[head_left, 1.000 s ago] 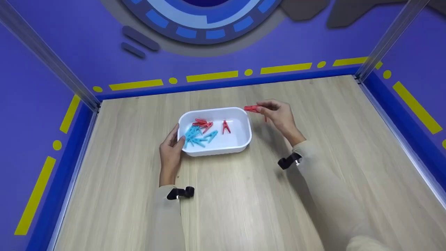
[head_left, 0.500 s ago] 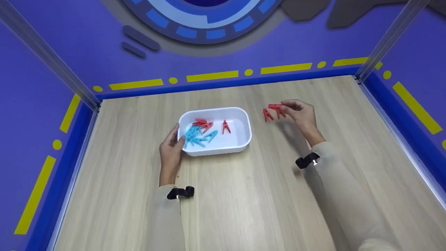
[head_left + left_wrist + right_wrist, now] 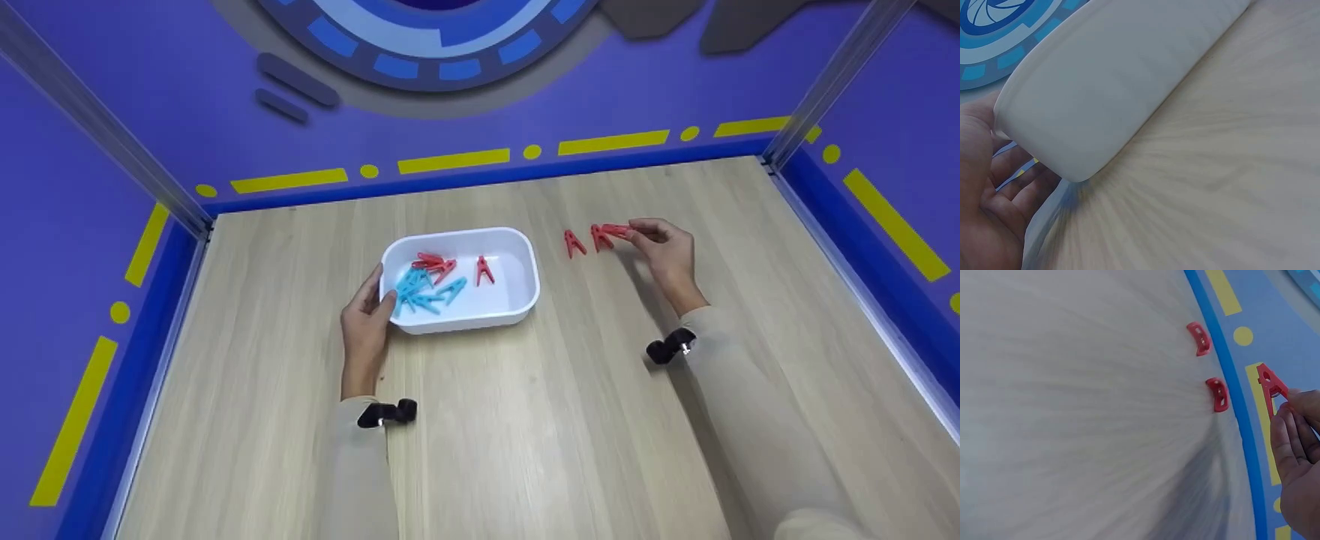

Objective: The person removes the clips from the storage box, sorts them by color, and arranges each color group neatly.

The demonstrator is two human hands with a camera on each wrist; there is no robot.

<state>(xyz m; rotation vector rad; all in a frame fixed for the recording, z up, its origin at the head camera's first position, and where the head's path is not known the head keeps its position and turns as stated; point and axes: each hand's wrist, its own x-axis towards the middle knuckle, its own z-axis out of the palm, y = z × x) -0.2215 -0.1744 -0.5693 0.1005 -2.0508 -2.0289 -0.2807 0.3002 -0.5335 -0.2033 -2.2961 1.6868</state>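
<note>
Sitting roughly mid-table is a white tub with rounded corners, and inside it there's a loose heap of light blue pegs toward its left side, a couple of red pegs tangled at the top of that heap, and one more red peg lying on its own near the middle. The left hand rests against the tub's left end, thumb on the rim and fingers pretty relaxed along the wall, so it's steadying rather than clamping; in the left wrist view you only get the tub's outer wall and a slice of palm, nothing of what's inside. Over to the right of the tub, the right hand pinches a red clothespin between thumb and fingertips, held just above the wooden table. Two other red clothespins stand on the table just left of it, side by side, between the hand and the tub. Counting the blue ones is hopeless since they overlap. The right wrist view is smeared, so the two on the table look like little red blobs, and the hand is cut off at the frame edge.
</note>
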